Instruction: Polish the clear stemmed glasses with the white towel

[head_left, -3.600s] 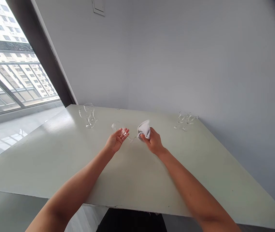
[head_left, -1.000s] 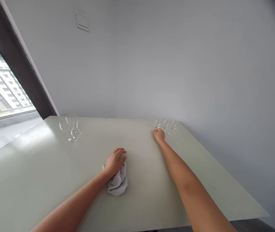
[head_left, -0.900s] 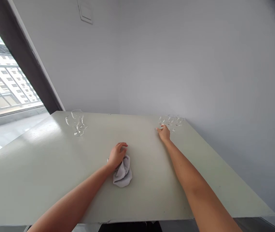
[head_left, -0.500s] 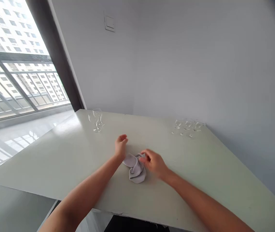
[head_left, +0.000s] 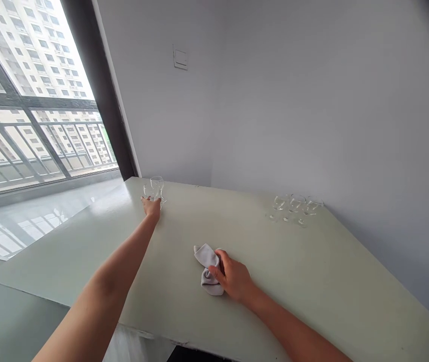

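Observation:
At the far left of the table, my left hand [head_left: 150,206] is at the nearer stemmed glass [head_left: 149,190], its thumb and fingers spread around the lower part. I cannot make out firm contact, and the hand hides the stem and foot. Just behind stands another stemmed glass [head_left: 157,184]. Near the middle of the table, my right hand [head_left: 234,276] is closed on a crumpled light grey cloth [head_left: 207,256], thumb on top. The cloth lies folded and twisted on the tabletop, its right side under the fingers.
Several clear stemmed glasses [head_left: 296,203] stand grouped at the table's back right, near the wall. The pale tabletop [head_left: 184,221] meets the grey wall [head_left: 293,100] at the back. A light switch [head_left: 180,59] is on the wall, and a large window [head_left: 41,125] is at left.
My left hand has moved from beside the cloth to the glasses at far left. My right hand has closed on the cloth. The view has shifted slightly.

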A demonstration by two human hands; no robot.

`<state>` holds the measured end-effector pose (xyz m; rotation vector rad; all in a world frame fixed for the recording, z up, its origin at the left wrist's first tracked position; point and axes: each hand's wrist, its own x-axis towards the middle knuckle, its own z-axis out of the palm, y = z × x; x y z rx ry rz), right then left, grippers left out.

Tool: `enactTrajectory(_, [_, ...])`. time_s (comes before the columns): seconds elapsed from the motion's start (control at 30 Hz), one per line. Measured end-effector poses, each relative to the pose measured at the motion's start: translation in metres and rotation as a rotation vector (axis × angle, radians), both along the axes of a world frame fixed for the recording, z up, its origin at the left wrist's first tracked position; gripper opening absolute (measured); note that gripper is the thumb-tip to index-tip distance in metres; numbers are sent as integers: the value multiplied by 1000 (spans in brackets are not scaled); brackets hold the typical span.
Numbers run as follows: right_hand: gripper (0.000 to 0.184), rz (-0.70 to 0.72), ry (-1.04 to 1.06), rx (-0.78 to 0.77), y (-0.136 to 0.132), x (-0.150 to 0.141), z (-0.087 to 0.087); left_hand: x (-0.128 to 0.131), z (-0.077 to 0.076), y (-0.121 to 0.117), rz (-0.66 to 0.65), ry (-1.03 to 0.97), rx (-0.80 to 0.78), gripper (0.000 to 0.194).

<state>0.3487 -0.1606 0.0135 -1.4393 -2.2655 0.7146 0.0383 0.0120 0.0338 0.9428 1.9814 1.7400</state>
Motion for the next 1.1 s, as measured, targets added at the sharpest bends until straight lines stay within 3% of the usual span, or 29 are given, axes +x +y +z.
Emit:
enactTrajectory(0.17, [30, -78, -105, 8, 3, -2, 2, -1, -2, 1, 15, -91, -57, 35])
enactTrajectory(0.33, [15, -97, 16, 41, 8, 5, 0, 34, -2, -20, -149, -94, -46, 27])
enactTrajectory(0.43, [2, -129, 331, -91, 15, 18, 4, 69, 1, -40, -305, -76, -23, 32])
enactTrajectory(0.57, [13, -239, 933, -383, 30, 34, 10, 114, 5, -65, -523, 16, -7, 43])
enactTrajectory(0.67, [18, -348, 1234, -415, 40, 44, 12, 139, 4, -82, -626, 210, -33, 47])
enactTrajectory(0.73, [20, -438, 1291, -401, 47, 52, 13, 152, 0, -91, -637, 327, -62, 50])
enactTrajectory(0.9, [23, -649, 1161, -313, 58, 70, 13, 168, -19, -108, -615, 476, -118, 54])
enactTrajectory(1.0, [25, -737, 1241, -123, 56, 73, 21, 169, -26, -112, -607, 569, -124, 56])
enactTrajectory(1.1, [27, -699, 1258, 56, 44, 60, 35, 172, -28, -114, -589, 680, -59, 56])
